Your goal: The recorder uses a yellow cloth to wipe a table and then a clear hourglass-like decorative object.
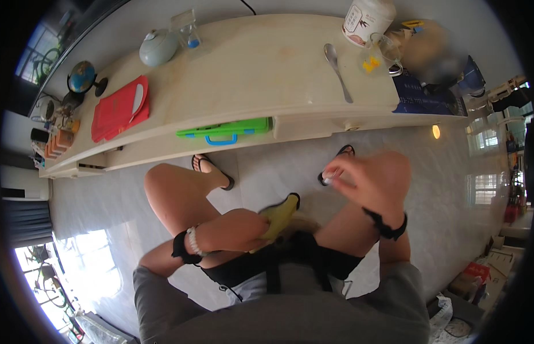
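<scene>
In my left hand (243, 230) is a flat yellow-green fabric piece with a dark rim at its tip (280, 217), held above my lap; what it is exactly cannot be told. My right hand (357, 178), blurred and raised over my right knee, pinches a small whitish thing (331, 176) between thumb and fingers. A black band circles each wrist, and a white bracelet lies on the left one. On the long cream cabinet in front of me, a metal spoon (337, 73) lies near a glass cup (372, 60) with yellow decoration.
The cabinet top (250, 69) also bears a red folder (120, 109), a lidded ceramic pot (158, 47), an hourglass (191, 36), a small globe (82, 77), a white tub (367, 21) and a dark blue mat (426, 96). A green case (226, 128) sits in the cabinet's open shelf.
</scene>
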Demonstrator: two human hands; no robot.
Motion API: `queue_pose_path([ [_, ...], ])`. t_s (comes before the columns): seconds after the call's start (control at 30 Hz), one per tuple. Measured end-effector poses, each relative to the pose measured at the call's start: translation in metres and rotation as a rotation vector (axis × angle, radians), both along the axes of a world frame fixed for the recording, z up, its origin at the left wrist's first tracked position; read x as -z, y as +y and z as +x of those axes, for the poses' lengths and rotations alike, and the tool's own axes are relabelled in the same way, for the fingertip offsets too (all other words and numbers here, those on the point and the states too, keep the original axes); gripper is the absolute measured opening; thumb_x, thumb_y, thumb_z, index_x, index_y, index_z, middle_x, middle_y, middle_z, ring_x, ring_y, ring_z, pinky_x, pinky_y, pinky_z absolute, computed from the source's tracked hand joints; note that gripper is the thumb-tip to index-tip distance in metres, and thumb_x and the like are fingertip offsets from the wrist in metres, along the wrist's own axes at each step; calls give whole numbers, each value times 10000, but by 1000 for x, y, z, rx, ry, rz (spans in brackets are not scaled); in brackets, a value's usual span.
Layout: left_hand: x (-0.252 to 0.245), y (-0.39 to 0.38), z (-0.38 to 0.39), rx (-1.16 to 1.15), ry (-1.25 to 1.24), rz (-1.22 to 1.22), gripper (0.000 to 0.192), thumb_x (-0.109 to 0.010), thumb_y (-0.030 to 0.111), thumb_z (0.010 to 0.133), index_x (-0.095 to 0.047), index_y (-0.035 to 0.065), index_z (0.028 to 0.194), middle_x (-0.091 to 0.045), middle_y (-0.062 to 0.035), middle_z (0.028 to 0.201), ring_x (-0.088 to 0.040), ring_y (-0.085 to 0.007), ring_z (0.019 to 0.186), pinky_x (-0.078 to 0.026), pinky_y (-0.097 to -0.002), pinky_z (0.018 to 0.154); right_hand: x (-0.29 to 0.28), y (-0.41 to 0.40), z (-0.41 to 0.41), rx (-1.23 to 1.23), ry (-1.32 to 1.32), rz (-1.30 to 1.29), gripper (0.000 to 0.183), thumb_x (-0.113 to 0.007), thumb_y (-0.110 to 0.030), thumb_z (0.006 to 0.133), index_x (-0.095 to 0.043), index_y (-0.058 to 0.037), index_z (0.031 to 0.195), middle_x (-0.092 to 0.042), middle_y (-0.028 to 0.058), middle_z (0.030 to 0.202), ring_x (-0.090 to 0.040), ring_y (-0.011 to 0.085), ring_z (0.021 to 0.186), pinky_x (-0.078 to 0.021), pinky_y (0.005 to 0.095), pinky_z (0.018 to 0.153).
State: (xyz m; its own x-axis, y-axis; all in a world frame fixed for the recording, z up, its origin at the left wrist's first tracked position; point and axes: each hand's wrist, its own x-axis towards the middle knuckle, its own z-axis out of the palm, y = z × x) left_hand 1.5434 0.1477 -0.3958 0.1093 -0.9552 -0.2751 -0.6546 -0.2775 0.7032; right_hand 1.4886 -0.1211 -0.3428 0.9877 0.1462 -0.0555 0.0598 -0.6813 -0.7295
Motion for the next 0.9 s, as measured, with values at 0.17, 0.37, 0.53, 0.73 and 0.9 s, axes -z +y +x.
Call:
queue_pose_path([
  [0.17, 37, -50, 50, 209, -44, 244, 187, -543, 206, 719, -591, 25, 708, -549, -144, 577, -563, -327, 568, -446, -396, 506, 4, -56, 74, 75, -26, -14, 111, -575, -43, 735, -542, -19, 838, -588, 77, 734, -572, 158, 658, -448, 271, 593],
  [0.37, 63, -43, 54, 253, -12, 308, 157, -580, 202, 653, -598, 51, 613, -566, -127, 571, -578, -298, 551, -452, -379, 499, 23, -63, 88, 337, -79, 11, 51, -543, -20, 756, -521, 25, 767, -519, 70, 609, -492, 99, 556, -401, 222, 539],
  [0.53, 30, -42, 56, 78, 81, 284, 255, -465, 222, 786, -598, 23, 698, -524, -133, 579, -545, -285, 607, -425, -372, 572, 15, -64, 77, 374, -100, 51, 60, -550, -3, 692, -522, 36, 728, -512, 82, 600, -489, 141, 543, -386, 231, 529],
  [0.73, 64, -27, 45, 238, 161, 349, 285, -425, 156, 801, -540, 47, 1038, -516, -141, 613, -543, -290, 625, -422, -362, 553, 12, -89, 68, 154, -172, 60, 58, -515, 15, 566, -508, 36, 619, -534, 124, 585, -480, 189, 435, -363, 262, 416],
  [0.9, 62, -34, 52, 325, 113, 363, 203, -474, 124, 740, -533, 72, 927, -530, -104, 665, -552, -251, 668, -423, -336, 598, 15, -92, 68, 150, -30, 76, 70, -526, -75, 637, -525, -6, 623, -541, 92, 572, -477, 168, 445, -351, 250, 414],
])
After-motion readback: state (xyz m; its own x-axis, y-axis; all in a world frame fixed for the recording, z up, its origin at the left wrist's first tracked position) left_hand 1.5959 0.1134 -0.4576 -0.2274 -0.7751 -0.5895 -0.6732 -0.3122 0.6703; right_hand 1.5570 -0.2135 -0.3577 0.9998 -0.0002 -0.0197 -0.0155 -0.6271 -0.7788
